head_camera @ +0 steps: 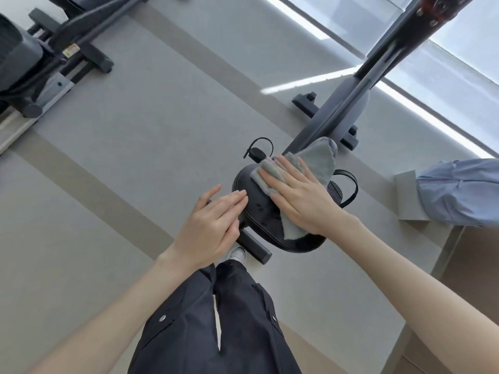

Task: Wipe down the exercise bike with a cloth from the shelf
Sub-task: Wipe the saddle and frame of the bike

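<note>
Over grey floor (162, 130), the flat right hand (299, 195) presses the cloth (316, 160) on the bike seat (259, 209); the open left hand (213, 222) touches the seat's edge.

Another exercise machine (40, 58) far left on grey floor (151, 136) — blue fabric bundle (459, 193) at rt edge.

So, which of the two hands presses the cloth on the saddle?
The right hand, flat on the grey cloth; the left hand rests bare at the saddle edge.
</note>
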### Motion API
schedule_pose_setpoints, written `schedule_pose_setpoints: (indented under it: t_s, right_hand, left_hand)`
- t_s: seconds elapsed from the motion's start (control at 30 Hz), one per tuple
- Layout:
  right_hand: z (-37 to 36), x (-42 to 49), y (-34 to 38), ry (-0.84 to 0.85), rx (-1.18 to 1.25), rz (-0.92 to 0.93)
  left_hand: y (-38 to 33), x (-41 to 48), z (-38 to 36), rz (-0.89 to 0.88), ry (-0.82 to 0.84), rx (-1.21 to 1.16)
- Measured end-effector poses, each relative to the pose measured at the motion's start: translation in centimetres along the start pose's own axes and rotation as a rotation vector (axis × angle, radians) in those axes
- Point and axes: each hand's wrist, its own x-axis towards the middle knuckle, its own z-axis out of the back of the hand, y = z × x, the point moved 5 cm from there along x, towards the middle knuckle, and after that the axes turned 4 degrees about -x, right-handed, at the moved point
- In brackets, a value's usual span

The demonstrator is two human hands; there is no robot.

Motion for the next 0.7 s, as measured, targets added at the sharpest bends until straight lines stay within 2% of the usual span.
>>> schedule_pose_setpoints:
  t_s: [0.13, 0.27, 0.4, 0.7]
  right_hand:
    - [0.5, 4.9, 1.3, 0.053, 0.044, -0.035]
    - [0.1, -0.2, 1.6, -0.002, -0.011, 0.065]
    - [-0.6, -4.9, 0.8, 0.038, -0.035, 0.108]
    - [0.4, 5.6, 2.5, 0.083, 0.062, 0.014]
  left_hand:
    - [0.0, 0.2, 0.1, -0.004, 0.010, 0.002]
    - [0.0, -0.1, 0.0, -0.006, 0.027, 0.008]
    - [0.1, -0.2, -0.3, 0.031, 0.029, -0.029]
    - [0.5, -0.4, -0.5, 0.059, 0.067, -0.078]
